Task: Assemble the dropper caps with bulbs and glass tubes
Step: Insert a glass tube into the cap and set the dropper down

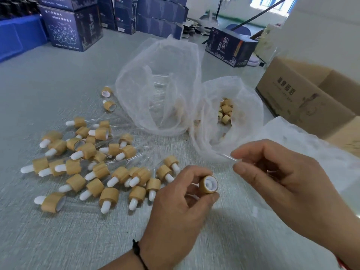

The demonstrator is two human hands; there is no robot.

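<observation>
Left hand (pixel 181 193) grips bamboo-coloured cylindrical cap (pixel 208 184), white-lined opening turned toward right hand (pixel 272 172); right fingers pinch clear glass tube (pixel 227 157), aimed for insertion.

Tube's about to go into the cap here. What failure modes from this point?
1. The thin clear glass tube, pinched only at one end by the right hand, could snap if it meets the bamboo-coloured cap off-axis.
2. The left hand has a fingertip grip on that cap; insertion force might twist it loose.
</observation>
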